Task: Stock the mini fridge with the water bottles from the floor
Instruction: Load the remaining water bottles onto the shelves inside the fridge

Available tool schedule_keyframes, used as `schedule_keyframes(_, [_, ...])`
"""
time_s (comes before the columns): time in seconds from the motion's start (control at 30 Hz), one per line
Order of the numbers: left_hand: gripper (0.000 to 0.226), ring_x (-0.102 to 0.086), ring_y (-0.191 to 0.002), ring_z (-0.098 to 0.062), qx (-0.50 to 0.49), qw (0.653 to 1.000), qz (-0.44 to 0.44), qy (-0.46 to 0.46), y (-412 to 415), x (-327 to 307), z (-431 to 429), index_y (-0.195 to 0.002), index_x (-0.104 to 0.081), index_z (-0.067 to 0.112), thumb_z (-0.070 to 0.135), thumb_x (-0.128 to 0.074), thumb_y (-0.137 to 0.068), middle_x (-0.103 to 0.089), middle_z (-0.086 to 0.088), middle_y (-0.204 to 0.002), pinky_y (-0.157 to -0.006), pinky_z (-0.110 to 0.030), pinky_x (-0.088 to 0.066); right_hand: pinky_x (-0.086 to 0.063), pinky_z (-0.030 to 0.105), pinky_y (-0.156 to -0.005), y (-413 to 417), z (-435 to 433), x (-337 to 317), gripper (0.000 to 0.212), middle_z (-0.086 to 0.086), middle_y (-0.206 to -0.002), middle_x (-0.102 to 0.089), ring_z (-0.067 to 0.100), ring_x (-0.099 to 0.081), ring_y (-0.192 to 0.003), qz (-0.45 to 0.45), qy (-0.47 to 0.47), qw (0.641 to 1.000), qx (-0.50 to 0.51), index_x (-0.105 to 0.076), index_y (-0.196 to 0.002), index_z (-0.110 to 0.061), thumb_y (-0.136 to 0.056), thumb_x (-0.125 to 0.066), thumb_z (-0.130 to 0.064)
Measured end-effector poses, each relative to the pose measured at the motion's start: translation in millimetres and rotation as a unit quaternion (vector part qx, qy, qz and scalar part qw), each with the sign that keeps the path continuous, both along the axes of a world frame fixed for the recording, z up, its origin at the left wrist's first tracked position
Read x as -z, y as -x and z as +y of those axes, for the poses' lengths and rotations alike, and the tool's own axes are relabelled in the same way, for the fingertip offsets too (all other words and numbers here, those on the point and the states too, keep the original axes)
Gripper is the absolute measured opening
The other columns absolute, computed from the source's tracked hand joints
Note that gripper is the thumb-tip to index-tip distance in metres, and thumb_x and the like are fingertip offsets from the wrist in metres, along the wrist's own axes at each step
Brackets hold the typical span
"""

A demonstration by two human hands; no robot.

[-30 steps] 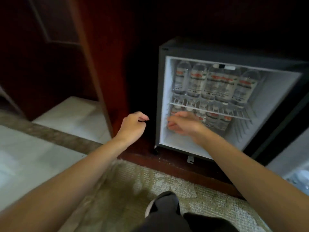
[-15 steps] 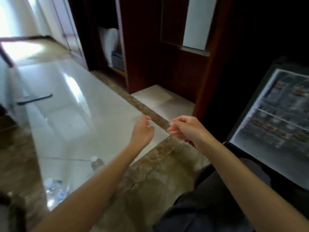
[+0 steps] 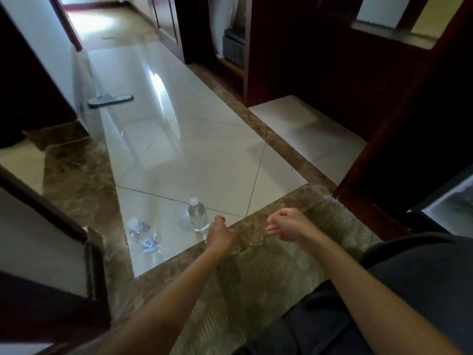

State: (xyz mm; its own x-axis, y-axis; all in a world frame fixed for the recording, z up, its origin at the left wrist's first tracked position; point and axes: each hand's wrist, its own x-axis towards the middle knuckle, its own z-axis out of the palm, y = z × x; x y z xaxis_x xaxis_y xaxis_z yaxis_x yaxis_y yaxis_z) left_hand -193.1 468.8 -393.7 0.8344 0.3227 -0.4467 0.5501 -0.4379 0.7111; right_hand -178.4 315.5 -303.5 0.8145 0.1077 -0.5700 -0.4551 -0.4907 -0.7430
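While the fallen bottle (image 3: pixel 143 234), blurred, lies left of the upright bottle (image 3: pixel 197 213), take the upright one first: wrap its middle and lift it straight. Your left hand (image 3: pixel 220 233), just right of it, is loosely curled and holds nothing; I cannot tell whether it touches. Your right hand (image 3: pixel 286 225), further right, is loosely curled and empty. The mini fridge (image 3: pixel 458 201) stands well to the right.

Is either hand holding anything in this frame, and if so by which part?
Nothing is held. The left hand is close beside the upright water bottle without gripping it; the right hand is loosely curled and empty.
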Motion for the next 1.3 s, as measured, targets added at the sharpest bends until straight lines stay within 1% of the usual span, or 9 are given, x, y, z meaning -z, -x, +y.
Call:
schedule_keyframes(0.33, [0.064, -0.029, -0.136, -0.035, 0.061, 0.972, 0.048, -0.22, -63, 35, 86, -0.147, -0.013, 0.011, 0.005, -0.044, -0.092, -0.01, -0.01, -0.157, -0.105, -0.043, -0.037, -0.043, 0.023, -0.064, -15, 27, 25, 0.016, 0.014, -0.099, -0.065, 0.019, -0.06, -0.082, 0.039, 0.0, 0.999, -0.034, -0.057, -0.102, -0.005, -0.093, -0.047, -0.015])
schedule_keyframes(0.43, [0.055, -0.041, -0.127, -0.037, 0.099, 0.969, 0.052, -0.222, -77, 46, 95, -0.143, -0.026, 0.008, 0.007, -0.046, -0.092, -0.029, -0.016, -0.147, -0.103, -0.044, -0.042, -0.043, 0.021, -0.064, -17, 25, 27, 0.021, 0.017, -0.104, -0.065, 0.017, -0.059, -0.082, 0.037, 0.003, 0.999, -0.034, -0.057, -0.108, -0.003, -0.094, -0.047, -0.015])
schedule_keyframes(0.53, [0.041, -0.054, -0.111, -0.039, 0.071, 0.964, 0.011, -0.254, -85, 55, 94, -0.132, -0.04, 0.005, 0.006, -0.048, -0.091, -0.042, -0.019, -0.133, -0.094, -0.045, -0.049, -0.043, 0.016, -0.061, -17, 21, 29, 0.023, 0.013, -0.096, -0.06, 0.013, -0.057, -0.074, 0.033, -0.003, 0.999, -0.023, -0.055, -0.111, 0.0, -0.094, -0.047, -0.013])
schedule_keyframes(0.7, [0.023, -0.057, -0.092, -0.043, 0.084, 0.965, -0.001, -0.248, -90, 70, 83, -0.113, -0.045, 0.003, 0.001, -0.049, -0.09, -0.037, -0.022, -0.124, -0.085, -0.045, -0.053, -0.039, 0.013, -0.053, -18, 20, 33, 0.019, 0.01, -0.095, -0.058, 0.008, -0.053, -0.068, 0.042, -0.02, 0.999, -0.014, -0.055, -0.107, -0.002, -0.093, -0.047, -0.011])
schedule_keyframes(0.83, [0.02, -0.057, -0.093, -0.04, 0.114, 0.962, -0.012, -0.249, -86, 73, 69, -0.109, -0.049, 0.003, 0.004, -0.051, -0.09, -0.035, -0.02, -0.125, -0.082, -0.039, -0.05, -0.039, 0.017, -0.055, -18, 19, 34, 0.011, 0.008, -0.094, -0.06, 0.01, -0.055, -0.072, 0.039, -0.024, 0.999, -0.009, -0.054, -0.098, -0.009, -0.092, -0.047, -0.014])
schedule_keyframes(1.03, [0.024, -0.054, -0.098, -0.035, 0.077, 0.982, -0.019, -0.172, -91, 28, 43, -0.1, -0.063, 0.004, 0.013, -0.07, -0.079, -0.047, -0.017, -0.115, -0.085, -0.038, -0.051, -0.04, 0.02, -0.06, -17, 16, 35, 0.018, 0.008, -0.094, -0.06, 0.017, -0.057, -0.086, 0.035, -0.009, 0.999, -0.003, -0.055, -0.105, -0.005, -0.091, -0.047, -0.014])
schedule_keyframes(1.2, [0.016, -0.049, -0.091, -0.017, 0.186, 0.963, -0.097, -0.171, -82, -32, 3, -0.089, -0.069, 0.014, 0.018, -0.073, -0.074, -0.055, -0.006, -0.103, -0.07, -0.026, -0.041, -0.044, 0.029, -0.069, -18, 6, 31, 0.005, 0.009, -0.091, -0.058, 0.019, -0.056, -0.083, 0.018, 0.025, 0.999, 0.021, -0.052, -0.084, -0.011, -0.088, -0.05, -0.011])
schedule_keyframes(1.23, [0.015, -0.047, -0.091, -0.015, 0.208, 0.954, -0.12, -0.18, -80, -47, -7, -0.09, -0.07, 0.014, 0.018, -0.071, -0.077, -0.054, -0.003, -0.099, -0.071, -0.025, -0.039, -0.047, 0.03, -0.072, -18, 1, 28, 0.003, 0.009, -0.094, -0.058, 0.019, -0.057, -0.086, 0.016, 0.038, 0.999, 0.016, -0.053, -0.09, -0.01, -0.088, -0.051, -0.01])
schedule_keyframes(1.3, [0.014, -0.047, -0.087, -0.011, 0.238, 0.936, -0.167, -0.198, -77, -79, -27, -0.093, -0.071, 0.012, 0.017, -0.068, -0.08, -0.052, 0.003, -0.091, -0.072, -0.022, -0.037, -0.049, 0.033, -0.087, -21, -10, 25, 0.039, 0.011, -0.12, -0.054, 0.025, -0.055, -0.109, 0.014, 0.048, 0.999, 0.002, -0.046, -0.122, -0.008, -0.085, -0.057, -0.006])
